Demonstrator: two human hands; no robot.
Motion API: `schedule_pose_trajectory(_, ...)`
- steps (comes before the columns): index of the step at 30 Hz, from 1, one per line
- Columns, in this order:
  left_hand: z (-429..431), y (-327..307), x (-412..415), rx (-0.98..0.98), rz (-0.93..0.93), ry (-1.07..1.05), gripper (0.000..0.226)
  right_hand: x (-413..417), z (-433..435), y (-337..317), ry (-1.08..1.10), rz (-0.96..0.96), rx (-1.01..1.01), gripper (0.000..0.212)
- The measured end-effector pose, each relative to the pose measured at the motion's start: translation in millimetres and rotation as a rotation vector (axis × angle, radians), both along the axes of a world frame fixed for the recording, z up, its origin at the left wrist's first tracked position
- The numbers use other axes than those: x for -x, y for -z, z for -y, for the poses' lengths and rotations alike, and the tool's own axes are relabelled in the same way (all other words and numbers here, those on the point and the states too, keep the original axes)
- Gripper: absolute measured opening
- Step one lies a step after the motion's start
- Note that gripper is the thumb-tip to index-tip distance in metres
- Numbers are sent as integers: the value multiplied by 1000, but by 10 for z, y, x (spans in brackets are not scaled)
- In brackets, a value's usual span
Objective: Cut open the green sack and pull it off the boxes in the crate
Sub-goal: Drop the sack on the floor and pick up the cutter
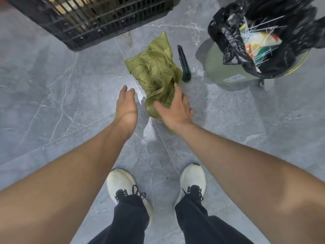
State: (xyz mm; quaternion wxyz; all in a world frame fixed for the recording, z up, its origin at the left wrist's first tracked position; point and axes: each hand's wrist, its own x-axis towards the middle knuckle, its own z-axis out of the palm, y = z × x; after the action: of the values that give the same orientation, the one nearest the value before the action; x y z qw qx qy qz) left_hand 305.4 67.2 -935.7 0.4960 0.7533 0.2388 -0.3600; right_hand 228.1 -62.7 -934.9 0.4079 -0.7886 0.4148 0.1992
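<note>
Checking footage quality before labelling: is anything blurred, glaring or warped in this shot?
Head view: the right hand at the green sack is slightly motion-blurred; light glare sits on the floor tiles beside it; wide-angle distortion enlarges the forearms.

Both arms reach toward 12 o'clock. Left hand (pixel 126 106) loose, palm inward; right hand (pixel 175 110) at its 3 o'clock, fingers spread (slightly blurred).

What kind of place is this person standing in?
Probably a stockroom or unpacking area: a black plastic crate on grey floor tiles, a utility knife beside a crumpled green sack, and a bin full of packaging scraps.
</note>
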Motion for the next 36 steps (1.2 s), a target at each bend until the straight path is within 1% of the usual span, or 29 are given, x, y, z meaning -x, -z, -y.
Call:
schedule_pose_trajectory(3,-24,-304,39,-2,-7,1,70,-2,-115,-266,55,61,2,78)
schedule_pose_trajectory(6,-65,-630,82,6,0,7,70,22,-226,-549,93,79,-28,69)
schedule_pose_trajectory(13,-185,-1200,209,43,16,6,72,146,-392,-1082,120,112,-21,63)
schedule_pose_trajectory(18,-129,-1399,277,89,28,46,68,179,-345,-1235,144,108,-5,63)
schedule_pose_trajectory(21,-21,-1395,235,73,47,42,66,123,-218,-1186,159,113,-16,62)
schedule_pose_trajectory(25,220,-1258,188,54,42,10,66,29,30,-938,126,99,-11,62)
schedule_pose_trajectory(29,501,-1023,161,84,63,-59,51,-65,343,-637,81,64,-7,59)
schedule_pose_trajectory(32,708,-874,133,90,60,-73,54,-122,606,-425,18,43,23,56)
schedule_pose_trajectory(34,841,-738,83,120,61,-74,60,-166,776,-253,7,23,34,55)
schedule_pose_trajectory(36,973,-629,16,151,50,-81,59,-206,925,-67,10,-8,43,53)
